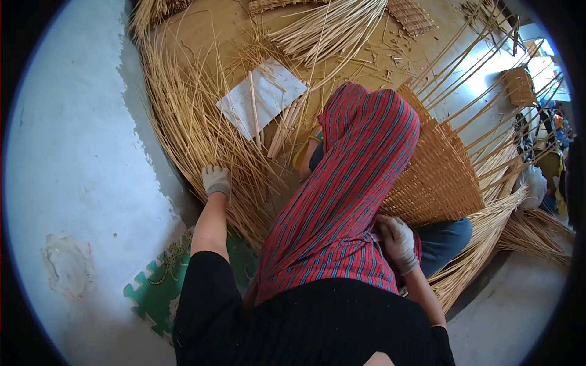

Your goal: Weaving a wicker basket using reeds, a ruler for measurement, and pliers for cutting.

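My left hand (216, 181), in a pale work glove, rests at the near edge of a large heap of thin tan wicker rods (183, 122) by the wall. Its fingers are slightly apart, bent down over the rods, and I see nothing gripped in them. My right hand (400, 242), gloved too, is curled beside the edge of the red striped cloth (366, 152) on my lap; what its fingers hold is hidden. Just beyond it a part-woven wicker panel (436, 174) leans against my leg, long unwoven rods (470, 79) sticking out from its far side.
On the floor ahead lies a white sheet (262, 97) with a pale stick (254, 107) across it. A bundle of peeled rods (329, 30) is farther off. More rods (488, 219) lie at the right. A white wall (79, 152) bounds the left, near green foam mats (162, 287).
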The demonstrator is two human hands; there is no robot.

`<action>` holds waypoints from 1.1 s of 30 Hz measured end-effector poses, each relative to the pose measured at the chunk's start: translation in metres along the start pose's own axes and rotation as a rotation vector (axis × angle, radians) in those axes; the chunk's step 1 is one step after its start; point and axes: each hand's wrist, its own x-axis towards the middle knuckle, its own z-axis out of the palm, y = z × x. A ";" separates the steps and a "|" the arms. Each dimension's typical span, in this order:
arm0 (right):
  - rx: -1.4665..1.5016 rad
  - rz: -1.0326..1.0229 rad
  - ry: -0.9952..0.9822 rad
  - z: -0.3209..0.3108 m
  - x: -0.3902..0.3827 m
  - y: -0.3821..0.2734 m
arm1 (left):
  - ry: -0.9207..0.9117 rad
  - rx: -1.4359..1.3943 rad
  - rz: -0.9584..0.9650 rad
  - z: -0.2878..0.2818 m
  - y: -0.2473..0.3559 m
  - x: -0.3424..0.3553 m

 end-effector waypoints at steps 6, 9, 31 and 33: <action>0.021 0.020 -0.005 0.001 0.001 -0.001 | -0.016 -0.112 0.053 -0.015 0.028 0.009; 0.000 0.001 0.010 0.001 -0.001 0.004 | -0.036 -0.169 0.038 -0.020 0.048 0.007; 0.010 0.011 0.042 0.000 -0.004 0.005 | -0.379 -1.787 -0.473 0.048 0.141 0.022; 0.013 0.010 0.024 0.000 -0.002 0.002 | -0.293 -1.780 -0.440 0.048 0.135 0.022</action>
